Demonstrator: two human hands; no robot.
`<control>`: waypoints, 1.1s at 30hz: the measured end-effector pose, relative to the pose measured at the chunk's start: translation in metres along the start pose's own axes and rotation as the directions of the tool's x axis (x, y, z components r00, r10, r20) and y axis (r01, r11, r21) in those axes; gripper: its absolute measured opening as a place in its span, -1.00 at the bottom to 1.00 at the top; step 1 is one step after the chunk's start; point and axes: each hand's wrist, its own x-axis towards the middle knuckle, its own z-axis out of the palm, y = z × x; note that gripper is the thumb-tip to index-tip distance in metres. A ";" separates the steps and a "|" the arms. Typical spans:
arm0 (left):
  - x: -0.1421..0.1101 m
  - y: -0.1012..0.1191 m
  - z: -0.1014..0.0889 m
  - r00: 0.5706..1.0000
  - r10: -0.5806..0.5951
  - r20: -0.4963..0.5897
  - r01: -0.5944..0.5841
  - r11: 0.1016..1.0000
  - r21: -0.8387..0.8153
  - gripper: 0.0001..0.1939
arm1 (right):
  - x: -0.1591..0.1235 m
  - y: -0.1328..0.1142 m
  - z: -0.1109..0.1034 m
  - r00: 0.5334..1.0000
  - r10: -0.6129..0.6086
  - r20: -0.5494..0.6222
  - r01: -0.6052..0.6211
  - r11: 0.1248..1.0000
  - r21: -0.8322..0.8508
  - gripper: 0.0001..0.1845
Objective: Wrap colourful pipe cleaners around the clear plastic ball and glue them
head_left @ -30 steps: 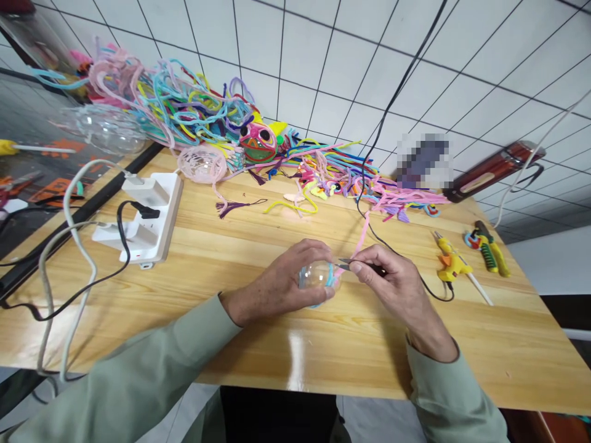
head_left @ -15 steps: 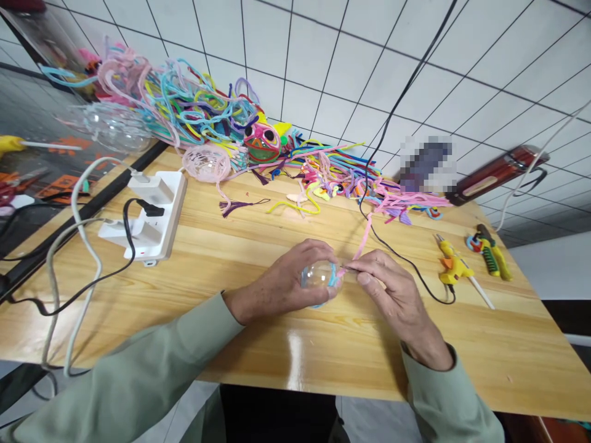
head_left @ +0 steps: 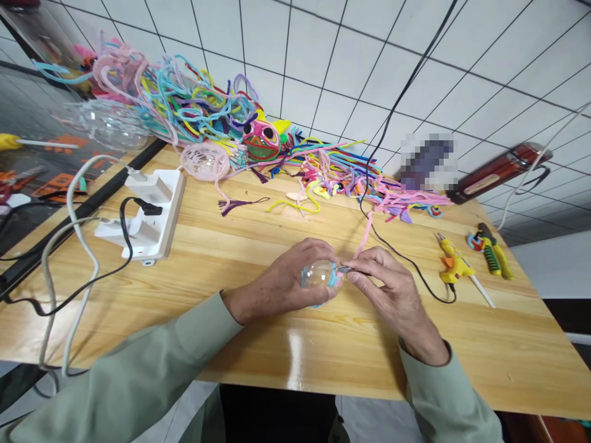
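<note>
My left hand is wrapped around a small clear plastic ball, held just above the table. Light blue fuzzy stem runs around the ball's right-hand side, with a bit of pink beside it. In a pinch, my right hand holds a slim metal tool, whose tip meets the blue and pink edge of the ball. A pink fuzzy stem stretches from behind the right fingers toward the back of the table. My left palm and fingers hide part of the ball.
Fuzzy stems are heaped along the tiled wall, with a decorated ball among them. At left stands a white power strip with cables. A yellow glue gun, pliers and a red flask lie right.
The metal tool's tip has shifted slightly left onto the ball's edge, and more of its silver end shows. My left hand still holds the ball in the same spot.
</note>
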 end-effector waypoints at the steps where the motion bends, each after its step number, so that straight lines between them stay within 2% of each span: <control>1: 0.000 -0.001 0.000 1.000 0.009 -0.002 -0.009 1.000 0.002 -0.63 | 0.000 0.000 0.001 1.000 0.000 -0.004 0.000 1.000 -0.002 -0.73; 6: 0.000 -0.002 0.001 0.999 0.047 -0.009 -0.047 0.999 0.014 -0.63 | 0.000 0.000 0.003 1.000 -0.001 -0.018 0.001 1.000 -0.011 -0.74; 14: 0.000 0.001 0.000 1.000 0.004 -0.004 -0.004 1.000 0.004 -0.63 | 0.001 0.000 0.000 0.999 0.028 -0.025 -0.027 1.000 0.013 -0.70; 20: -0.001 -0.003 0.001 0.999 0.038 -0.009 -0.038 0.999 0.012 -0.61 | 0.002 0.003 0.001 1.000 0.012 0.002 -0.012 1.000 -0.007 -0.78; 27: 0.000 0.001 0.000 1.000 -0.013 -0.007 0.013 1.000 -0.013 -0.64 | 0.003 0.004 0.001 1.000 0.010 -0.011 -0.011 0.999 -0.033 -0.76; 33: 0.000 -0.001 0.000 1.000 0.026 -0.012 -0.026 1.000 0.011 -0.63 | 0.002 0.003 -0.001 1.000 0.028 -0.009 -0.028 0.999 0.018 -0.72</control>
